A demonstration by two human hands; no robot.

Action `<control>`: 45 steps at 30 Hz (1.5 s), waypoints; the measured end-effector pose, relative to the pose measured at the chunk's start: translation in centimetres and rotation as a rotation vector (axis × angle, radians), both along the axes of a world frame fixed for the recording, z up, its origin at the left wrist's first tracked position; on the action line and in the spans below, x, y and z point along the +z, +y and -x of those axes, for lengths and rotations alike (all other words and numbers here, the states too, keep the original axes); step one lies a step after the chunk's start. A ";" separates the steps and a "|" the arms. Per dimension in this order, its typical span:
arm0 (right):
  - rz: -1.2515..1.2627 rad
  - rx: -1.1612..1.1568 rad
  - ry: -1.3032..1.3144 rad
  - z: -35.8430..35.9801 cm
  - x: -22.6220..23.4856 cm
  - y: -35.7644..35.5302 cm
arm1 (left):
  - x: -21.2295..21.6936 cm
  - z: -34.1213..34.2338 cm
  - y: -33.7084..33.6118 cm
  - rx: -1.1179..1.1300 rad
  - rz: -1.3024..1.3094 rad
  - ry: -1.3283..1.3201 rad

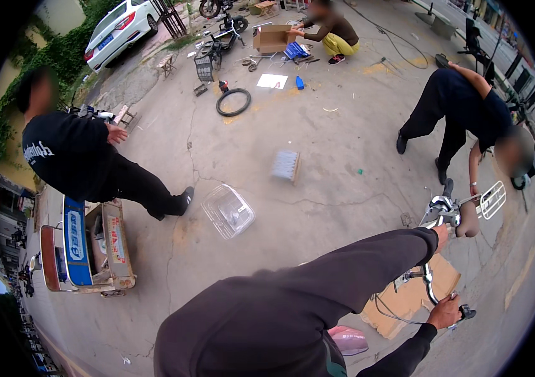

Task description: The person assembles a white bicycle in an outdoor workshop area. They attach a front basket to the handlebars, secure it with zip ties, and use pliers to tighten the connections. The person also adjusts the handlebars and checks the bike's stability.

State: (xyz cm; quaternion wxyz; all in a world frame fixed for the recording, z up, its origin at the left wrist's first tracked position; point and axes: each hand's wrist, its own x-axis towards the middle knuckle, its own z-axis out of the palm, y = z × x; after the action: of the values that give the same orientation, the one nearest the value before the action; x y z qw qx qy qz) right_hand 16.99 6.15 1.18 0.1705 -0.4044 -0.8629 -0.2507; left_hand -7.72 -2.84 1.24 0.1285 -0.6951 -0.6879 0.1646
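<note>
The right hand (446,312) is wrapped around the near grip of a chrome handlebar (434,251), while the left hand (441,234), at the end of a long dark sleeve, closes on the stem higher up — both clamped on the bar. The handlebar stands above a flattened sheet of cardboard (405,301). A white wire basket (492,200) is already fitted at the front, a loose cable hangs beside the cardboard, so assembly looks partway done, with wiring left. Around: three other people, one clear plastic basket (228,211) on the concrete, one loose tyre (233,102), one open cardboard box (271,39) — and one white car (120,28).
</note>
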 end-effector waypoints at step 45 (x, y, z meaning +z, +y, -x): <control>0.086 0.059 -0.054 0.4 0.1 1.1 | 0.9 -0.5 -1.6 0.007 -0.026 -0.034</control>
State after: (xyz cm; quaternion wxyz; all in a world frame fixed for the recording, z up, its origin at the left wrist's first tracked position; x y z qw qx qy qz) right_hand 16.55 7.21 1.28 0.1370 -0.3788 -0.8887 -0.2190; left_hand -7.20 -4.45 2.10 0.1255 -0.6936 -0.6945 0.1444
